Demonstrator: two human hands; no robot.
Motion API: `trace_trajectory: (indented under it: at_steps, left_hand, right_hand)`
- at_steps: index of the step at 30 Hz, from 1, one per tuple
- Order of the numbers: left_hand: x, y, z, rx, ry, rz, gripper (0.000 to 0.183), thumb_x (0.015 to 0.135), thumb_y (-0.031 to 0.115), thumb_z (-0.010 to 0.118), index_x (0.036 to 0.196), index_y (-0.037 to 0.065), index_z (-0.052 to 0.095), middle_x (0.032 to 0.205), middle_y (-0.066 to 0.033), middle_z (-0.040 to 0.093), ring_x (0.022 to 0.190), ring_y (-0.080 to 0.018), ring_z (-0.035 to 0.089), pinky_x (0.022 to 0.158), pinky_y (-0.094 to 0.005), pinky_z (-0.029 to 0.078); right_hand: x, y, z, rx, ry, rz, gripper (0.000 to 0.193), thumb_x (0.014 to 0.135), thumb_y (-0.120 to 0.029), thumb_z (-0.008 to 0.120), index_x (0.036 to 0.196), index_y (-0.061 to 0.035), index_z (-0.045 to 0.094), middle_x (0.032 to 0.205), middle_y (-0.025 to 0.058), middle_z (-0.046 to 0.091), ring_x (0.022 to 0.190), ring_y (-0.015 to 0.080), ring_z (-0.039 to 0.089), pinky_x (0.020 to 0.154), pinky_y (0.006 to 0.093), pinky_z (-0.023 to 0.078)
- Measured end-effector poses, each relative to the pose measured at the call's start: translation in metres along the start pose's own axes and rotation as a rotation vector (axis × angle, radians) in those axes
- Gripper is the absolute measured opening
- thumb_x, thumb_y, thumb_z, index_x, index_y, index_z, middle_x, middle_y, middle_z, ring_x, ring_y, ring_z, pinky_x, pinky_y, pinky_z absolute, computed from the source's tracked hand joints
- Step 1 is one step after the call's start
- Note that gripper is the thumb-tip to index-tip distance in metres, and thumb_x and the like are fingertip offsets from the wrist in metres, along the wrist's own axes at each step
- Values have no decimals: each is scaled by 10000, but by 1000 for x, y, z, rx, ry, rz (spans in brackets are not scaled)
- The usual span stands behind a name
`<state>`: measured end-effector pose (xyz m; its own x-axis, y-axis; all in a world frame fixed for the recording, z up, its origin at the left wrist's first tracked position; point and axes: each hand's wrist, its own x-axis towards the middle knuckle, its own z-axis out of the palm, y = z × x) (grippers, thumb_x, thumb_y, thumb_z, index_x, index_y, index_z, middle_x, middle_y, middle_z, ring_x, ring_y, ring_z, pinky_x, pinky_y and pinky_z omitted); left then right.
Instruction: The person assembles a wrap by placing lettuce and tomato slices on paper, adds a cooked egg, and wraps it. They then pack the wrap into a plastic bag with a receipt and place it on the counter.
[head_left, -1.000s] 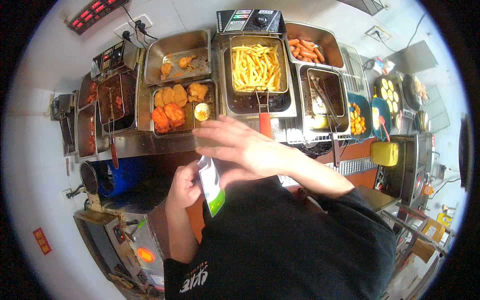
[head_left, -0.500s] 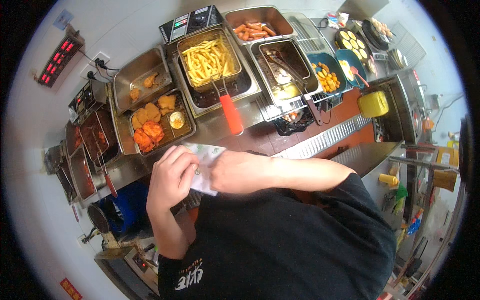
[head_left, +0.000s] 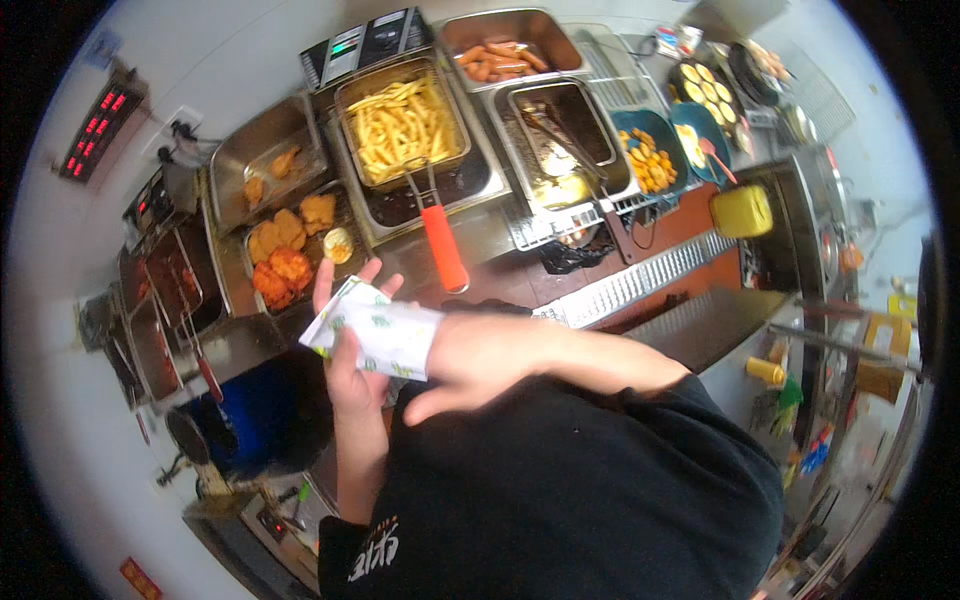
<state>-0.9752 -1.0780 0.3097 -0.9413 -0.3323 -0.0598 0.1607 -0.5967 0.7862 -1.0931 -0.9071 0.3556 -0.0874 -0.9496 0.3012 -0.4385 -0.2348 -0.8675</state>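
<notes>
A white paper food bag with green print is in front of my chest, lying nearly sideways. My left hand grips it, thumb across the front and fingers behind, their tips showing past its upper edge. My right hand reaches into the bag's mouth from the right; its fingers are hidden inside, while the thumb stretches out below, apart from the paper. Just beyond my left hand stands a tray of fried food, with breaded pieces, orange-red fried pieces and a fried egg.
A fry basket full of fries rests over a fryer, its red handle pointing toward me. Beyond are a pan of sausages, another fryer basket and a teal bowl of yellow nuggets. A yellow jug is at right.
My right hand has gone from a closed hold beside the paper bag to having its fingers inside it. The bag has swung toward horizontal, and my left-hand fingers have spread behind it.
</notes>
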Motion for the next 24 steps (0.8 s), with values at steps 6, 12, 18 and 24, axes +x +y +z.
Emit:
trace_trajectory:
  at_steps: [6,12,18,24]
  left_hand:
    - [27,16,-39,-545,346,-21,839,966,742,518,1438,51,582,1522,-319,464,1396,-443,481,1108,-599,426]
    - [6,29,-80,-860,305,71,930,865,774,640,1387,5,632,1537,-320,426,1421,-415,409,1088,-540,421]
    - [-33,69,-139,-1042,461,173,846,873,664,728,1350,-25,610,1572,-302,356,1436,-422,373,1132,-540,391]
    - [-50,114,-226,-1051,480,317,860,887,695,688,1313,-51,631,1509,-322,429,1409,-447,402,1130,-544,411]
  right_hand:
    - [-133,156,-167,-938,757,808,519,905,-416,801,1161,12,658,1072,205,734,1011,338,714,874,426,560]
    - [-252,299,-208,-837,444,1294,705,876,-427,804,1386,-15,545,1258,280,667,1200,475,624,1003,511,502]
    - [-226,230,-245,-1012,351,1199,423,1006,-398,635,1075,7,737,1081,273,732,987,478,690,837,505,533]
    - [-59,75,-222,-513,852,896,327,1062,-281,645,1233,-19,741,757,-53,600,641,35,474,549,200,354]
